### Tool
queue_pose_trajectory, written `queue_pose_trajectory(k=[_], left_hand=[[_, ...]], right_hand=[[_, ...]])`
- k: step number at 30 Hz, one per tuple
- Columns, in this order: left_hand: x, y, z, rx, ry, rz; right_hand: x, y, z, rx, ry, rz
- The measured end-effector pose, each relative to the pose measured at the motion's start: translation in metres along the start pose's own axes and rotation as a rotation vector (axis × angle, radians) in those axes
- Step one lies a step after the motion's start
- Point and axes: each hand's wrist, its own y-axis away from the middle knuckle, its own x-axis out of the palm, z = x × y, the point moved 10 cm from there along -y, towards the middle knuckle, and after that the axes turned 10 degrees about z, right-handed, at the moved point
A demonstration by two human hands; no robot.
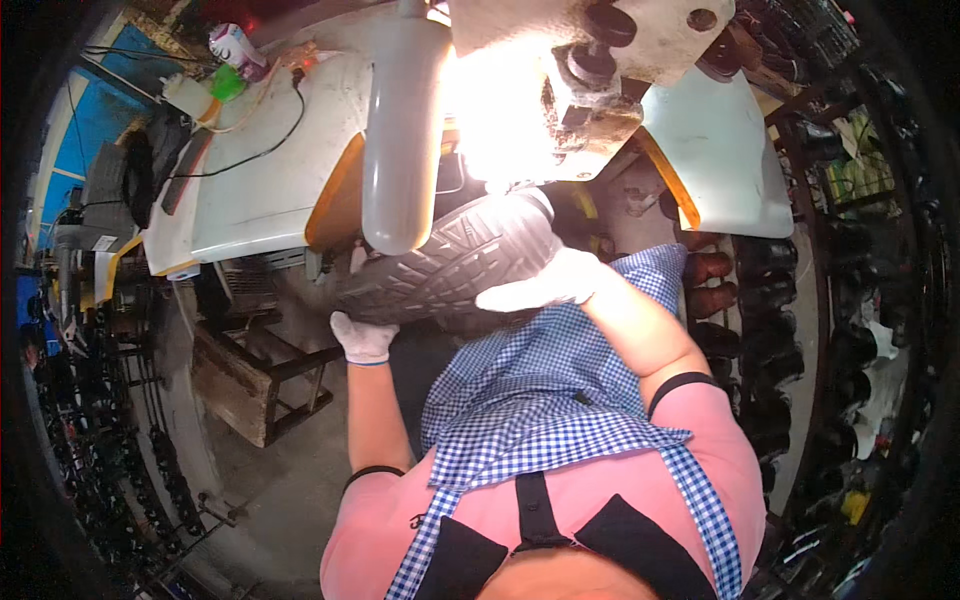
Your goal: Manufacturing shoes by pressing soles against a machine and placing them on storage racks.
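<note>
A black shoe (455, 250) is tilted beneath the machine head (600, 110), its thickly treaded sole turned up toward me. My left hand (364, 338), in a white glove, grips its near left end; most of those fingers are hidden behind the shoe. On the right side, my right hand (545, 283), gloved in white as well, wraps the shoe with its thumb lying along the sole. The shoe's far end reaches up beside the glaring work light (505, 110), where glare hides any contact with the machine. A grey rounded cylinder (405, 150) hangs just above the sole.
Pale worktops (275, 180) flank the machine, with a cable (262, 152) and a purple-white can (238, 48) on the left one. A wooden stool (250, 385) stands lower left. Racks of dark shoes (765, 350) line the right side.
</note>
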Motion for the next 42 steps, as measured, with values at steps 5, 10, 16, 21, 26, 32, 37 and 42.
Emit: queue_pose_trajectory(k=[5,10,16,21,26,32,37,42], left_hand=[[0.008,-0.012,-0.022,0.041,-0.102,-0.012],[0.082,-0.066,-0.01,-0.09,-0.254,0.139],[0.164,-0.073,0.011,-0.063,-1.225,0.131],[0.174,-0.065,0.003,0.071,-1.5,0.037],[0.168,-0.058,0.008,0.119,-1.358,-0.036],[0.148,-0.061,0.021,-0.141,-1.098,-0.02],[0.142,-0.076,0.018,-0.183,-1.097,0.057],[0.148,-0.091,0.005,-0.213,-1.18,0.164]], right_hand=[[-0.015,0.017,0.015,0.188,0.049,0.028],[-0.028,0.017,0.031,0.358,0.389,0.118],[-0.035,0.018,0.04,0.121,0.355,0.001],[-0.014,0.052,0.009,-0.449,0.201,-0.702],[-0.002,0.079,-0.043,-0.475,0.218,-0.942],[-0.005,0.101,0.011,-0.491,0.968,-0.919],[-0.028,0.083,0.056,-0.317,0.899,-0.661],[-0.021,0.059,0.111,-0.354,1.286,-0.436]])
